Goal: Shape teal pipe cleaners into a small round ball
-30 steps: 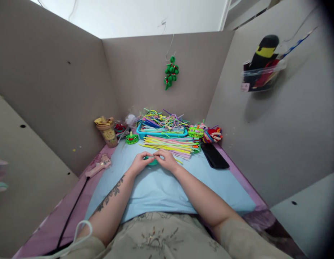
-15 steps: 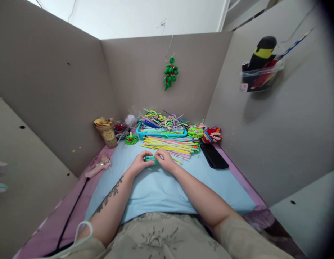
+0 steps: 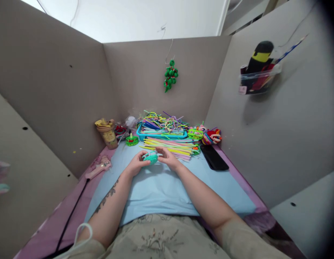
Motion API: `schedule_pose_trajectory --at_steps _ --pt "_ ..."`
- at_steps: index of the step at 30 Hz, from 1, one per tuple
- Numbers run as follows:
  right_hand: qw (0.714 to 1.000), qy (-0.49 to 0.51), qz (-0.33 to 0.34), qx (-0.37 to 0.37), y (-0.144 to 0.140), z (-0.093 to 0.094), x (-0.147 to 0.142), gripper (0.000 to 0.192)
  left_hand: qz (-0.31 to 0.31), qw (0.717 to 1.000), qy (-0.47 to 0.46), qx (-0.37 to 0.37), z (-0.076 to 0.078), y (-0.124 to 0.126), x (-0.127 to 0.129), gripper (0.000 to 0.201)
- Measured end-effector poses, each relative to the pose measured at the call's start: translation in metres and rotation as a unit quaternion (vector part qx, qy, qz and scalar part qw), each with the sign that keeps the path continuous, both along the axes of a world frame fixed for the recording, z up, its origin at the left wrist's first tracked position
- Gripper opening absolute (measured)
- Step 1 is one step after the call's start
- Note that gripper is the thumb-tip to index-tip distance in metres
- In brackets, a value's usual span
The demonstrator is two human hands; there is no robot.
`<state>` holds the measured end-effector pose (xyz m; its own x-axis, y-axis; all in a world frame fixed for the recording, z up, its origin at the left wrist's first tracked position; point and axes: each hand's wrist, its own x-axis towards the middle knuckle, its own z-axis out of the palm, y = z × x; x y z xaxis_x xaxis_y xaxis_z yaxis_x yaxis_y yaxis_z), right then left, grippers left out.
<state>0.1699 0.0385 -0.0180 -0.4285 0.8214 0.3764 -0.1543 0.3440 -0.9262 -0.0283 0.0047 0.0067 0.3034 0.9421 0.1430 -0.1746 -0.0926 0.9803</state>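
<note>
Between my hands, above the blue cloth [image 3: 161, 194], is a small turquoise piece bent from fuzzy pipe cleaners [image 3: 151, 157], with paler strands along its top. My left hand [image 3: 136, 163] grips it from the left, thumb in front. On the other side, my right hand [image 3: 168, 159] has its fingers apart, with the thumb close to the piece's right edge; I cannot tell whether they touch. Just beyond lies a row of loose pipe cleaners [image 3: 169, 144] in yellow, pink and green.
A blue tray [image 3: 164, 136] heaped with pipe cleaners stands at the back. To its left are a green pipe-cleaner figure [image 3: 131, 140] and a cup [image 3: 109, 136]. A pink glue gun [image 3: 99, 169] lies left, a black phone [image 3: 214, 157] right. Grey panels [image 3: 161, 79] enclose the table.
My right hand has loosened from the turquoise piece and its fingers have spread. More of the piece shows now, raised and turned in my left hand.
</note>
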Motion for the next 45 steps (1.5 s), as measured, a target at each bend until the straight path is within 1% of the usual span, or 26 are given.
schedule_pose_trajectory --at_steps 2,3,5,7,8,10,13,16,18,20,22,24,26,28,30,31,33,36,37,41,45 --pt "0.999 -0.004 0.035 0.001 -0.003 0.002 -0.001 0.061 -0.024 0.999 -0.031 -0.014 0.002 -0.001 -0.002 0.046" --pt "0.999 -0.009 0.034 0.006 -0.005 0.003 -0.003 0.061 -0.030 0.999 -0.041 -0.015 0.002 -0.002 -0.002 0.045" --pt "0.999 -0.033 0.000 0.029 -0.009 0.008 -0.005 0.054 -0.027 0.999 -0.048 -0.002 0.002 -0.001 -0.003 0.045" --pt "0.992 -0.090 -0.053 0.077 -0.014 0.012 -0.007 0.041 -0.015 0.999 -0.034 0.019 0.000 0.001 -0.003 0.047" --pt "0.983 -0.129 -0.072 0.108 -0.016 0.015 -0.008 0.034 -0.009 0.999 -0.016 0.029 -0.001 0.002 -0.002 0.048" --pt "0.962 -0.198 -0.081 0.168 -0.021 0.018 -0.009 0.024 0.008 0.997 0.050 0.055 -0.003 0.004 -0.001 0.048" --pt "0.941 -0.242 -0.080 0.222 -0.024 0.019 -0.010 0.013 0.053 0.977 0.175 0.113 -0.005 0.003 0.000 0.042" --pt "0.939 -0.229 -0.082 0.241 -0.023 0.018 -0.008 0.013 0.096 0.943 0.247 0.201 -0.003 0.002 0.000 0.034" --pt "0.945 -0.207 -0.079 0.242 -0.022 0.018 -0.006 0.016 0.107 0.914 0.282 0.273 0.002 0.002 -0.001 0.029" --pt "0.947 -0.194 -0.082 0.243 -0.020 0.019 -0.003 0.013 0.103 0.875 0.327 0.342 0.007 0.003 0.000 0.023" --pt "0.944 -0.194 -0.092 0.251 -0.018 0.020 -0.001 0.009 0.095 0.827 0.387 0.397 0.010 0.003 0.001 0.015" --pt "0.936 -0.206 -0.098 0.267 -0.017 0.019 -0.001 0.006 0.095 0.777 0.453 0.428 0.010 0.001 0.003 0.005" --pt "0.926 -0.227 -0.097 0.286 -0.016 0.016 -0.002 0.003 0.099 0.737 0.505 0.438 0.007 -0.002 0.005 0.012" --pt "0.914 -0.255 -0.089 0.302 -0.015 0.013 -0.003 0.003 0.096 0.713 0.537 0.441 0.002 -0.005 0.006 0.018" --pt "0.905 -0.282 -0.079 0.307 -0.014 0.011 -0.005 0.005 0.084 0.702 0.555 0.437 -0.001 -0.006 0.006 0.019" --pt "0.903 -0.292 -0.075 0.307 -0.013 0.010 -0.006 0.006 0.079 0.702 0.560 0.433 -0.003 -0.007 0.006 0.018" --pt "0.902 -0.301 -0.075 0.300 -0.013 0.009 -0.006 0.008 0.076 0.710 0.562 0.417 -0.004 -0.007 0.006 0.014" --pt "0.908 -0.295 -0.090 0.285 -0.012 0.009 -0.006 0.008 0.074 0.733 0.555 0.385 -0.003 -0.008 0.006 0.005" --pt "0.910 -0.289 -0.095 0.283 -0.012 0.008 -0.006 0.008 0.076 0.742 0.550 0.376 -0.003 -0.008 0.007 0.006" --pt "0.916 -0.249 -0.121 0.292 -0.012 0.007 -0.005 0.008 0.076 0.782 0.503 0.361 -0.005 -0.006 0.009 0.016" --pt "0.922 -0.218 -0.150 0.284 -0.015 0.011 -0.005 0.006 0.061 0.834 0.415 0.358 -0.012 0.002 0.006 0.017"
